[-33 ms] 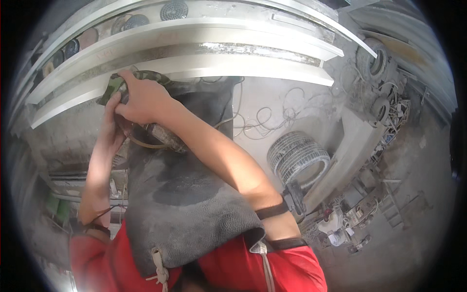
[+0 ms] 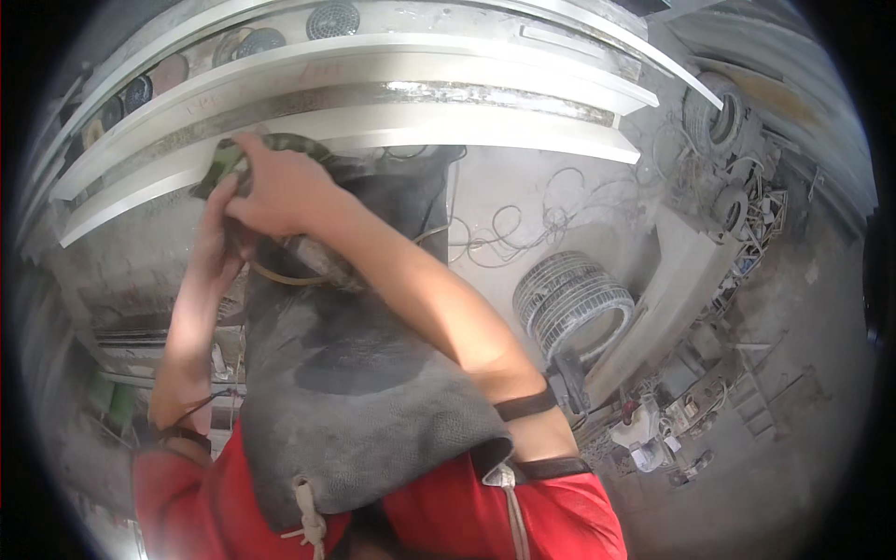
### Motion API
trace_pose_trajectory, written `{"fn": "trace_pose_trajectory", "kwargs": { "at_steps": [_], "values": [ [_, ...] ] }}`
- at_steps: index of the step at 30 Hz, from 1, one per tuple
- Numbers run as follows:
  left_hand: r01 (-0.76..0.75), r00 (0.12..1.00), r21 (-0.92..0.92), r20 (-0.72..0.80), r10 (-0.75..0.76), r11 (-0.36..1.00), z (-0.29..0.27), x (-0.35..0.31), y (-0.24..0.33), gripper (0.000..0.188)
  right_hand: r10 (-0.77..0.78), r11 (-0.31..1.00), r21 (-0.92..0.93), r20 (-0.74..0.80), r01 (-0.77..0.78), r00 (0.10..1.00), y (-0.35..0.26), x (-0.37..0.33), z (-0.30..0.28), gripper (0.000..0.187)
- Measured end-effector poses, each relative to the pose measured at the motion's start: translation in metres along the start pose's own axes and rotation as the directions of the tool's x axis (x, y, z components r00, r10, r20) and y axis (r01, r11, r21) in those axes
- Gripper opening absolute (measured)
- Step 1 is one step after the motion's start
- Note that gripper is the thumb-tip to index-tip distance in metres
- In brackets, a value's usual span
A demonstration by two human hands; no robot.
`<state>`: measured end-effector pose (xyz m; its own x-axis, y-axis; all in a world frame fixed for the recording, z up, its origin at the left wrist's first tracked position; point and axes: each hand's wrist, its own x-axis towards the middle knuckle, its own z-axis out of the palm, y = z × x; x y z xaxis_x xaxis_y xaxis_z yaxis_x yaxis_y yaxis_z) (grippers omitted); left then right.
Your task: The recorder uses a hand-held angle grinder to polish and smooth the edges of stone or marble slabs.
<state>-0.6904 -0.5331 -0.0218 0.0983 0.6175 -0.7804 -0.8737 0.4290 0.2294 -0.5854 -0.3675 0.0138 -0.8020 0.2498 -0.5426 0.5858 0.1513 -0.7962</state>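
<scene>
My right hand point(image 2: 280, 194) is closed around a dusty hand-held power tool point(image 2: 322, 259), its kind mostly hidden by my hands and forearm. Close against it on the left, my left hand point(image 2: 222, 224) is wrapped round the same tool. A green mottled cover point(image 2: 297, 144) shows beyond my fingers at the tool's far end. It lies against the lower edge of a long pale profiled piece point(image 2: 504, 123), but whether they touch is hidden. A thin brown hose or cable point(image 2: 280, 278) curves below my hands.
A dark dusty apron point(image 2: 373, 373) hangs over my front. Several round pads point(image 2: 333, 20) lie behind the pale piece. On the right floor are a loosely coiled cable point(image 2: 509, 224), a tyre point(image 2: 579, 303) and a long pale block point(image 2: 635, 303). Tools and scrap point(image 2: 663, 434) clutter the lower right.
Both hands and the tool have shifted very slightly to the right along the pale piece. More of the green mottled cover shows, and red marks on the piece look clearer.
</scene>
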Motion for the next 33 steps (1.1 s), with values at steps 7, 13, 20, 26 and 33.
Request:
{"fn": "trace_pose_trajectory", "kwargs": {
  "at_steps": [7, 13, 20, 26, 33],
  "values": [
    [0.171, 0.985, 0.238, -0.005, -0.175, 0.956, 0.235, 0.136, -0.078, 0.063, 0.205, 0.978, 0.115, -0.341, -0.175, 0.918, 0.14, -0.151, -0.15, 0.085],
    [0.06, 0.973, 0.454, 0.172, -0.153, 0.889, 0.386, 0.219, -0.126, 0.121, 0.512, 0.837, 0.49, -0.541, -0.244, 0.668, 0.214, -0.255, -0.244, 0.073],
    [-0.364, 0.928, 0.496, 0.262, 0.264, 0.788, 0.217, 0.159, -0.137, 0.118, 0.23, 0.942, 0.335, -0.682, 0.017, 0.694, 0.2, -0.181, -0.083, 0.098],
    [-0.272, 0.922, 0.566, -0.08, 0.38, 0.778, -0.045, 0.027, -0.089, 0.048, -0.123, 0.992, -0.044, -0.594, 0.121, 0.795, 0.087, -0.06, 0.112, 0.091],
    [-0.297, 0.908, 0.525, -0.102, 0.406, 0.797, -0.034, 0.024, -0.106, 0.048, 0.004, 0.999, 0.048, -0.44, 0.019, 0.898, 0.097, -0.064, 0.105, 0.092]
  ]
}}
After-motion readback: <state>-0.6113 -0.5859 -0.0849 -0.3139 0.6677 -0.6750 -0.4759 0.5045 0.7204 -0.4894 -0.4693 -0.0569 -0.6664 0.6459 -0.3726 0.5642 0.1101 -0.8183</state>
